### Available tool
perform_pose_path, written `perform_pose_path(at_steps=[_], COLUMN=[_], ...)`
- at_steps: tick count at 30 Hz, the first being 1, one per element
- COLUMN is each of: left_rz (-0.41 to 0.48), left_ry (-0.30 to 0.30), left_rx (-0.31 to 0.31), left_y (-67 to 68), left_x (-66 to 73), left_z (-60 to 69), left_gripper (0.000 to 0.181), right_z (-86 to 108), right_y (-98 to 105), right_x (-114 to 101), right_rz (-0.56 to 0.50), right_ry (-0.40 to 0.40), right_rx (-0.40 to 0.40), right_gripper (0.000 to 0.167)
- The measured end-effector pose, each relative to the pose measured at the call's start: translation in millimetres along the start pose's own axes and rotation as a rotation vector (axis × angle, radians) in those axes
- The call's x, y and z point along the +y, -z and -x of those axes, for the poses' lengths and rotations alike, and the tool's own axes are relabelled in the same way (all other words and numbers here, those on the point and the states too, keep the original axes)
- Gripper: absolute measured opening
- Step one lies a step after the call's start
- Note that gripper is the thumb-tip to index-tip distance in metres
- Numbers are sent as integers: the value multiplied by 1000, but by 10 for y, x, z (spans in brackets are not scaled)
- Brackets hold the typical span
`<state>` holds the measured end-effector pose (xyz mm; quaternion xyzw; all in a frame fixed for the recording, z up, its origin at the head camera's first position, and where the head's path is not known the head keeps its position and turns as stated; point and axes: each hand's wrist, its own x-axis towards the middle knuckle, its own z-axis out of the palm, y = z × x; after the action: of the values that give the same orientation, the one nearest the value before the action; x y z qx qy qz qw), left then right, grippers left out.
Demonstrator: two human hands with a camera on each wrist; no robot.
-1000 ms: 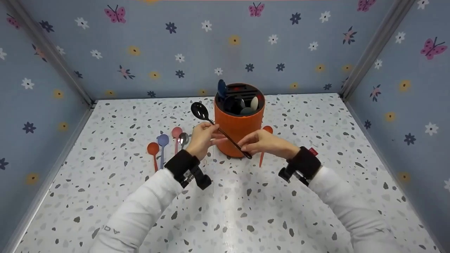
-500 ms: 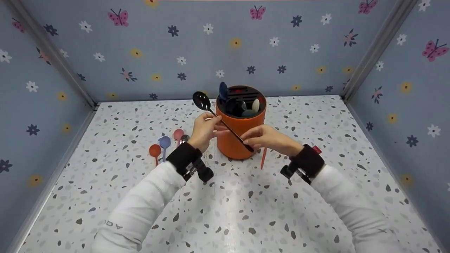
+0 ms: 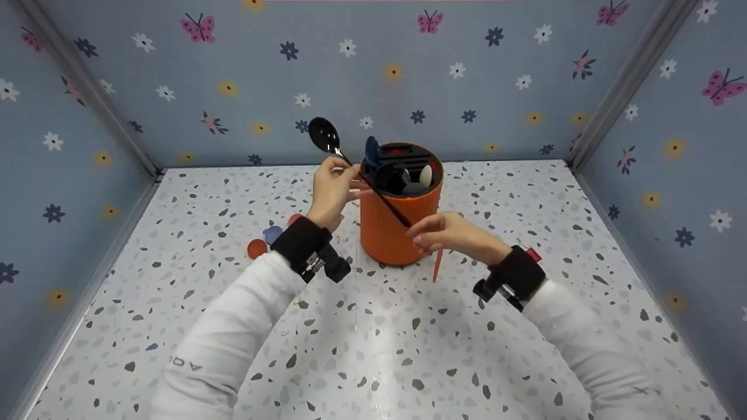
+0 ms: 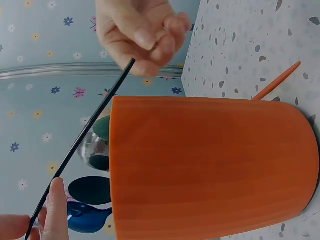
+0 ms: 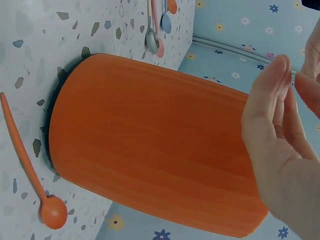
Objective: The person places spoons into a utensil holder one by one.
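Note:
My left hand pinches the handle of a black spoon, holding it tilted in front of the upper left rim of an orange utensil holder. The spoon's bowl points up and left. Its handle end comes down close to the fingertips of my right hand; whether they touch is unclear. That right hand has loosely bent fingers and grips nothing. In the left wrist view the thin black handle slants past the holder's mouth. A blue spoon, a cream one and other utensils stand in the holder's dark slotted top.
On the speckled table lie a red spoon, a purple spoon, a pink spoon and a metal spoon, left of the holder. An orange spoon lies to its right. Flowered walls enclose the table.
My left hand has risen with the black spoon, bringing its bowl higher. The right fingers held the handle's lower end earlier; now the handle has drawn up out of them.

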<state>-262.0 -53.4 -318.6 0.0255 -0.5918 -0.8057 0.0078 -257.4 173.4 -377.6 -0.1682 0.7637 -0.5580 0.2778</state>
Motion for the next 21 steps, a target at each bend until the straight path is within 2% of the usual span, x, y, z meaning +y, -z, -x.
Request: perform_pose_path(at_steps=[5, 12, 17, 21], left_rz=[-15, -61, -169, -228], left_ry=[-86, -187, -305, -376], left_rx=[11, 36, 53, 54], left_y=[-58, -118, -143, -164], left_x=[100, 193, 178, 136], left_z=[-35, -89, -134, -161], left_gripper=[9, 8, 8, 9], right_z=[18, 68, 62, 66], right_y=[19, 29, 46, 54], right_x=[101, 222, 347, 412], right_rz=[43, 54, 38, 8], right_ry=[-17, -24, -11, -9], right_rx=[-17, -21, -29, -34], right_gripper=[36, 28, 29, 31])
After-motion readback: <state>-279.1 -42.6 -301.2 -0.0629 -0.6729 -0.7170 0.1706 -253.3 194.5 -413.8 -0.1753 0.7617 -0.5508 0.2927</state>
